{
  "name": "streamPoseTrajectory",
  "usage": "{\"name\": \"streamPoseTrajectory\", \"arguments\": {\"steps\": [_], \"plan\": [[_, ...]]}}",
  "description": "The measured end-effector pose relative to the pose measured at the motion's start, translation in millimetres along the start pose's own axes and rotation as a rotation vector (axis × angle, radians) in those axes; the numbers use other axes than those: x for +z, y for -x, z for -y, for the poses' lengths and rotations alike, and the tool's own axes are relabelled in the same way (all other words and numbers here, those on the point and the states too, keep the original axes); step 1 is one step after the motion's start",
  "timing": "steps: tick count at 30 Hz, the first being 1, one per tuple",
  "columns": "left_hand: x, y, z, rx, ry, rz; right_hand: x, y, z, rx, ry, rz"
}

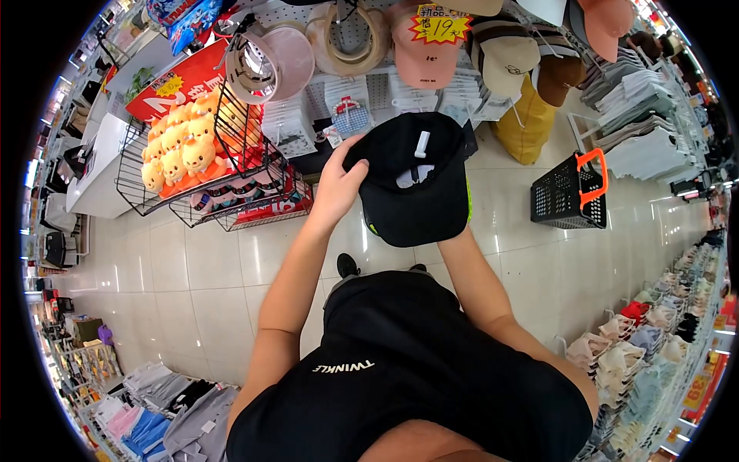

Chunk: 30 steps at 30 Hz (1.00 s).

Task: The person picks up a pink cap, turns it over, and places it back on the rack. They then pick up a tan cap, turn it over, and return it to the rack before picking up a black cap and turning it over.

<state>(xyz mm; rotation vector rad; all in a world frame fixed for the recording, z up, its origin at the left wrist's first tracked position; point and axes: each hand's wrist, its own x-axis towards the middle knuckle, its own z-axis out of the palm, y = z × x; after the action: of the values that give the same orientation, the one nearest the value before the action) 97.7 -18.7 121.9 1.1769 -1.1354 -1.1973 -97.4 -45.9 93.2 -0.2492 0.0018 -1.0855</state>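
Observation:
A black cap (416, 208) with bright yellow-green edging is held up in front of the hat display, its hollow inside and a white tag showing. My left hand (342, 179) pinches the cap's left edge between thumb and fingers. The right forearm reaches up behind the cap, and the cap hides my right hand. Pink, beige and striped caps and visors hang just beyond, with packets on hooks below them.
A wire rack (158, 202) of orange plush toys stands at the left, beside a white counter. On the tiled floor at the right is a black basket (566, 192) with an orange handle. Clothing racks line both sides.

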Motion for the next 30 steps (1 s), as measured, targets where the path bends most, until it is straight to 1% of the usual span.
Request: {"name": "streamPoseTrajectory", "arguments": {"steps": [1,2,4,7,8,10,11,12,14,15,16,18,19,20,22,23,24,26,27,28,29,30], "plan": [[0,-1,3,0.061,0.064,-0.010,3,0,0,-0.007,0.045,-0.034],[-1,-2,7,0.061,0.065,-0.012,6,-1,2,-0.005,0.045,-0.035],[-3,-4,9,0.024,0.097,-0.007,18,-5,7,0.093,0.101,-0.122],[2,-1,7,0.025,0.096,-0.055,35,-8,8,0.096,0.137,-0.167],[3,-2,10,0.026,0.096,-0.055,34,-10,9,0.096,0.138,-0.166],[6,-3,14,0.137,0.075,-0.192,32,-16,12,0.007,0.222,-0.118],[6,-2,15,0.112,0.096,-0.197,32,-19,13,0.007,0.223,-0.117],[6,-2,15,0.112,0.096,-0.196,36,-23,14,-0.113,0.359,-0.101],[5,-1,15,0.205,0.129,-0.257,45,-30,15,-0.355,0.628,-0.066],[6,-1,15,0.205,0.129,-0.257,50,-32,17,-0.374,0.655,-0.043],[9,-1,15,0.188,0.251,-0.214,56,-33,17,-0.374,0.654,-0.043],[16,-1,18,0.153,0.494,-0.128,68,-37,15,-0.491,1.048,-0.014],[19,-3,18,0.124,0.572,-0.080,75,-38,13,-0.485,1.074,-0.034],[21,-2,18,0.126,0.571,-0.082,76,-41,14,-0.484,1.074,-0.031],[27,3,7,-0.037,0.858,0.088,81,-47,14,-0.680,1.566,0.034],[32,4,7,-0.057,0.896,0.097,84,-49,13,-0.752,1.673,0.050],[32,4,12,-0.141,1.005,0.147,92,-49,11,-0.754,1.673,0.052],[35,11,22,-0.220,1.044,0.182,106,-49,7,-0.964,1.907,0.187],[37,14,24,-0.219,1.043,0.182,106,-51,5,-1.004,1.891,0.224],[38,16,27,-0.263,1.113,0.215,107,-51,5,-1.005,1.891,0.223],[39,18,30,-0.308,1.181,0.250,108,-52,6,-1.073,1.981,0.308],[40,18,28,-0.309,1.180,0.253,110,-52,7,-1.141,2.069,0.394]]}}
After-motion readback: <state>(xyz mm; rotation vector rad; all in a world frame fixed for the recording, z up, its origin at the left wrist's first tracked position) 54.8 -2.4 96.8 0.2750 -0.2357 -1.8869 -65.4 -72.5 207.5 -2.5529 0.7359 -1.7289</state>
